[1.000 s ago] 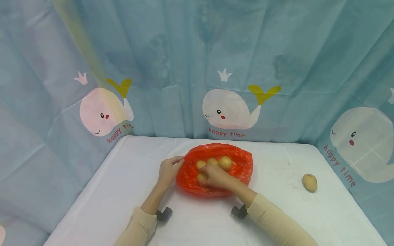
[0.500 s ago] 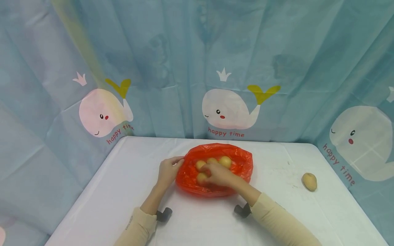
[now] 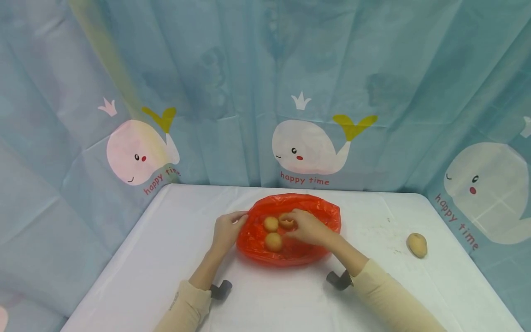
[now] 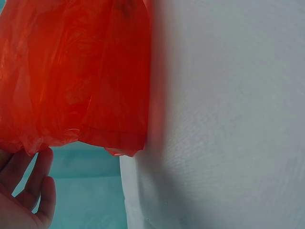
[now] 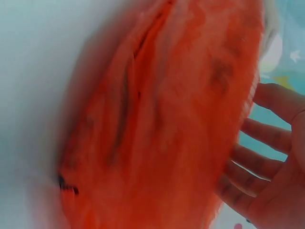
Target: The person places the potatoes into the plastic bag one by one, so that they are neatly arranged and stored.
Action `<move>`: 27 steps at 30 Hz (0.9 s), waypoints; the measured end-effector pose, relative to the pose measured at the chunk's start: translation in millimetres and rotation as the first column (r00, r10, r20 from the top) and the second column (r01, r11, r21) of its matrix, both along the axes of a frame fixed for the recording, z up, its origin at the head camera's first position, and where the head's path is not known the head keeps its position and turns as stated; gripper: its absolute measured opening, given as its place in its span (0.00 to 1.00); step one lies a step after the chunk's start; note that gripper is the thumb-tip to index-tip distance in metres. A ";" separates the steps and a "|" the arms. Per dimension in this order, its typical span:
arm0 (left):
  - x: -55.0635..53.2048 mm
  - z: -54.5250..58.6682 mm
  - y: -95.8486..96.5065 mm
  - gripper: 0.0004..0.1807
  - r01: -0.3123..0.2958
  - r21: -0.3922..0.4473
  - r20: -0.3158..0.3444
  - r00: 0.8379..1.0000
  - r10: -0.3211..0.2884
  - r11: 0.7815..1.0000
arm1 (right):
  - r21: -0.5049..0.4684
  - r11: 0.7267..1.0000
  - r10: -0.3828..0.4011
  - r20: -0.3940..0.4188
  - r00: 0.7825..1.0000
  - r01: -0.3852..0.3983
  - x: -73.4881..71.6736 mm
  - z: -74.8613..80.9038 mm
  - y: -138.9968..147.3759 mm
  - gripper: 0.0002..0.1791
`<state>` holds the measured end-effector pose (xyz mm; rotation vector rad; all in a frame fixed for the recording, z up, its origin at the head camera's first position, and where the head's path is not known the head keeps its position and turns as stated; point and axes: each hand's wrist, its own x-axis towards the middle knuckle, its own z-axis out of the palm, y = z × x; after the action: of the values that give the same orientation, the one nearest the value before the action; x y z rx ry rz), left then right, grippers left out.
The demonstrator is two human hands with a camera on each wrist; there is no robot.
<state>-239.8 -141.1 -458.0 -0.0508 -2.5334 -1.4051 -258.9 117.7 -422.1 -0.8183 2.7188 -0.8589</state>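
A red plastic bag (image 3: 292,197) stands with its mouth wide and rolled down. Inside lie round yellow-brown pieces of produce: one at the left (image 3: 271,224), one nearer the front (image 3: 273,242) and one behind the fingers (image 3: 285,218). My left hand (image 3: 226,232) pinches the bag's left rim between thumb and fingers; the left wrist view shows fingertips (image 4: 45,155) at the rim. Over the bag's right half is my right hand (image 3: 310,228), its fingers pointing left and parted. Those fingers (image 5: 259,162) look loosely spread behind the bag's edge in the right wrist view, holding nothing visible.
On the right of the white table (image 3: 166,240) lies a lone potato (image 3: 417,245). Blue curtains (image 3: 232,92) with printed whales hang round the back and sides. A dark wrist camera (image 3: 221,289) juts from the left wrist, another (image 3: 339,280) from the right.
My right hand has drawn back to the right and up from the front piece, which now shows whole. It now covers the piece at the back right. The left hand stays at the rim.
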 end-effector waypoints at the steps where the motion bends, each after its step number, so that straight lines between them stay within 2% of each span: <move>1: -0.1 0.3 0.2 0.14 -0.001 0.000 0.004 1.000 0.001 1.000 | -0.004 1.000 -0.002 0.001 1.000 0.002 -0.5 1.7 1.8 0.27; 11: -0.3 0.7 0.5 0.15 -0.005 0.006 0.023 1.000 0.005 1.000 | -0.024 0.995 -0.094 0.037 0.995 0.094 0.1 13.3 23.8 0.28; 19: 0.2 -0.8 1.3 0.15 -0.008 0.000 0.040 0.999 0.008 1.000 | -0.028 0.996 -0.088 -0.036 0.995 0.087 1.7 16.3 44.5 0.25; 27: 0.6 -0.4 2.0 0.15 -0.012 0.002 0.048 0.999 0.012 1.000 | -0.024 0.991 -0.129 -0.058 0.990 0.128 3.2 26.8 62.6 0.27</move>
<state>-239.1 -139.0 -458.4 -0.0021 -2.5664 -1.4207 -255.7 180.3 -395.3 -0.6888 2.8456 -0.9028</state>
